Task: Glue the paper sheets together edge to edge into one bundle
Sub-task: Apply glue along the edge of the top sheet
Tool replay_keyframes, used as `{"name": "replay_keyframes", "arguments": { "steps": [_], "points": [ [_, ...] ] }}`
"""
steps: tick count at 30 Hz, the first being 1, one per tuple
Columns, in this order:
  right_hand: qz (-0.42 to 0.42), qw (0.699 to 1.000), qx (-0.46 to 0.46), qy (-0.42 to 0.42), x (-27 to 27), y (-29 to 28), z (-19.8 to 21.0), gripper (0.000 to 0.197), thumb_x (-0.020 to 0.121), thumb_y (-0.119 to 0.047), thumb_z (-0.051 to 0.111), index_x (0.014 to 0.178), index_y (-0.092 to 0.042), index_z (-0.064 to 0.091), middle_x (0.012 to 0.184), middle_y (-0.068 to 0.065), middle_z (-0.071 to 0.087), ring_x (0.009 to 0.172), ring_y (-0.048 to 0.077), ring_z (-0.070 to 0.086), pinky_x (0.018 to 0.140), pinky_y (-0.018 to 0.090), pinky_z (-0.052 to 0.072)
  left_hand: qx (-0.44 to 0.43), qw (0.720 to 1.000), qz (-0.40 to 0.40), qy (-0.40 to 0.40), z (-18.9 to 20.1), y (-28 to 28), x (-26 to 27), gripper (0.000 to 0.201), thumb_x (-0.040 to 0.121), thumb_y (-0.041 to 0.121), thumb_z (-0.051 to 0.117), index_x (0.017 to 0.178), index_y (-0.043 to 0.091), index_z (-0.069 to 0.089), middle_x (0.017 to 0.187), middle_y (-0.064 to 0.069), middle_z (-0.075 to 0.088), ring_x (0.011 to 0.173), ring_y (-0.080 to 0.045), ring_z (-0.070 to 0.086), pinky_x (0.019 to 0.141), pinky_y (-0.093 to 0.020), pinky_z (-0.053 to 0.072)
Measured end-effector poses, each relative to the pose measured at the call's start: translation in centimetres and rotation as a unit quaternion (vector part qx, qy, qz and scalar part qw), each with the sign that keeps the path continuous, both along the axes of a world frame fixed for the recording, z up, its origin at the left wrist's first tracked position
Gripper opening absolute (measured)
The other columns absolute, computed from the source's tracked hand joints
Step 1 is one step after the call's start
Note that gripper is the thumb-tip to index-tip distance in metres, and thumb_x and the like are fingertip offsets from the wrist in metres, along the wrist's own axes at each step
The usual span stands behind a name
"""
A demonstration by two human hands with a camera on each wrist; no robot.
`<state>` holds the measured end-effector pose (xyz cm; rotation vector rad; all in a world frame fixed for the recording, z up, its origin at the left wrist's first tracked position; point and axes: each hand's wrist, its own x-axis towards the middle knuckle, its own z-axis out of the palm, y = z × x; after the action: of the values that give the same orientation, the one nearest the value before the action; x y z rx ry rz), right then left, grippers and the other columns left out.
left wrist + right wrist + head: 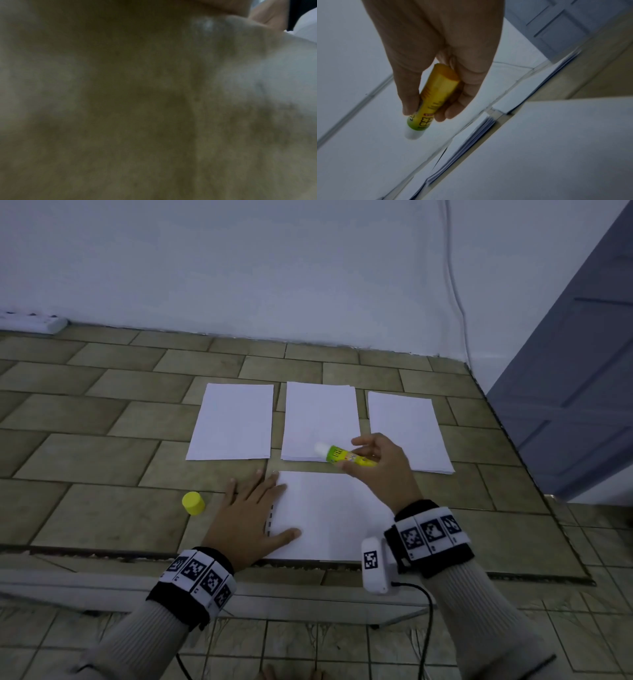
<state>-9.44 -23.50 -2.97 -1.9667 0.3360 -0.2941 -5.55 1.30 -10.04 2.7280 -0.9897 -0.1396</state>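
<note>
- On tiled surface, far left: yellow cap, upright.
- My L hand: fingers straight, spread, flat on near sheet.
- Three paper stacks behind.
- My R hand: fingers clamped on uncapped glue stick, held above middle stack.

Cap left of sheet — stacks behind

Tiled surface bears four paper lots, perhaps stacks, and a yellow cap.
</note>
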Motion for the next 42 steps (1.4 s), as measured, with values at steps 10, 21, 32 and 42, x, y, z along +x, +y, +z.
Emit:
{"name": "replay_keyframes", "arguments": {
  "steps": [10, 21, 32, 42],
  "points": [
    [0.076, 0.996, -0.031, -0.023, 4.0, 5.1, 0.0, 0.021, 0.075, -0.012, 0.078, 0.084, -0.013, 0.059, 0.079, -0.003, 0.064, 0.073, 0.007, 0.061, 0.068, 0.015, 0.049, -0.017, 1.000, 0.000, -0.008, -0.5, 0.1, 0.2, 0.105, 0.071, 0.092, 0.010, 0.150, 0.027, 0.032, 0.161, 0.005, 0.016, 0.150, -0.015, 0.004, 0.119, -0.053, -0.004],
    [0.163, 0.964, -0.209, 0.016, 5.7, 7.9, -0.9, 0.031, 0.082, -0.016, 0.071, 0.105, -0.005, 0.053, 0.098, 0.014, 0.064, 0.092, 0.031, 0.060, 0.081, 0.045, 0.050, -0.017, 1.000, 0.002, 0.000, -0.5, 0.1, 0.3, 0.107, 0.069, 0.094, 0.010, 0.151, 0.028, 0.029, 0.162, 0.002, 0.014, 0.149, -0.012, -0.002, 0.119, -0.051, -0.008],
    [0.165, 0.955, -0.243, 0.031, 5.7, 8.1, -0.5, 0.034, 0.086, -0.016, 0.067, 0.113, -0.003, 0.051, 0.105, 0.017, 0.063, 0.098, 0.034, 0.059, 0.083, 0.044, 0.049, -0.022, 1.000, 0.002, 0.004, -0.5, 0.0, 0.3, 0.105, 0.071, 0.093, 0.014, 0.151, 0.027, 0.029, 0.162, 0.003, 0.010, 0.148, -0.011, -0.006, 0.119, -0.051, -0.009],
    [0.151, 0.952, -0.262, 0.056, 5.0, 6.9, 0.0, 0.033, 0.086, -0.016, 0.066, 0.112, -0.003, 0.050, 0.107, 0.017, 0.061, 0.099, 0.032, 0.057, 0.082, 0.041, 0.048, -0.017, 1.000, 0.002, -0.003, -0.5, 0.1, 0.3, 0.107, 0.069, 0.094, 0.010, 0.151, 0.028, 0.029, 0.162, 0.004, 0.011, 0.149, -0.013, -0.001, 0.119, -0.051, -0.008]
  ]
}}
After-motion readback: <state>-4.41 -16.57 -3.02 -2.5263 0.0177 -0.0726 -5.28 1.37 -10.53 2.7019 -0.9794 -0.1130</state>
